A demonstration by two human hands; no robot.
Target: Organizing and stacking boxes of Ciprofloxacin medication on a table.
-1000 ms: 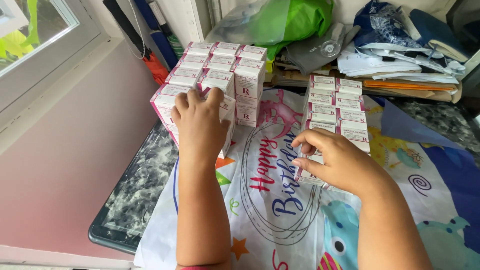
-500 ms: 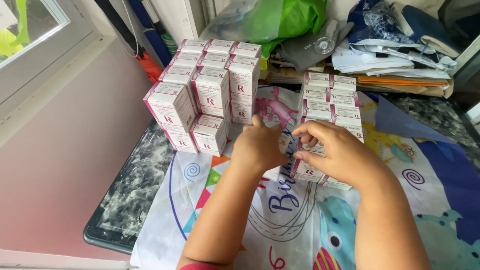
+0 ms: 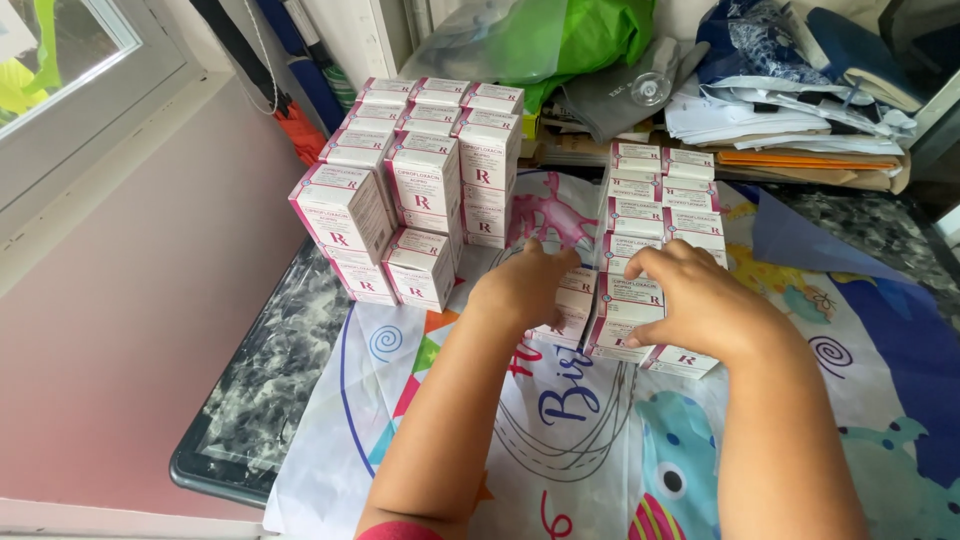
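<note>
Head view: left hand (image 3: 525, 288) moved from left stack (image 3: 410, 190) to right stack (image 3: 650, 250); both hands, right hand (image 3: 700, 300) too, now gripping front boxes.

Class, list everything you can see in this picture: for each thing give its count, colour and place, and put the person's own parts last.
Left stack of cartons: many, white and pink, back left of the cloth.
Right stack of cartons: many, white and pink, centre, under both hands.
Printed cloth: one, white with coloured cartoon shapes, over the table.
Table: one, dark marbled, beside a pink wall.
Green bag: one, behind the stacks.
Papers: a pile, white and orange, back right.
Left hand: on a front carton.
Right hand: on the right stack's front cartons.
</note>
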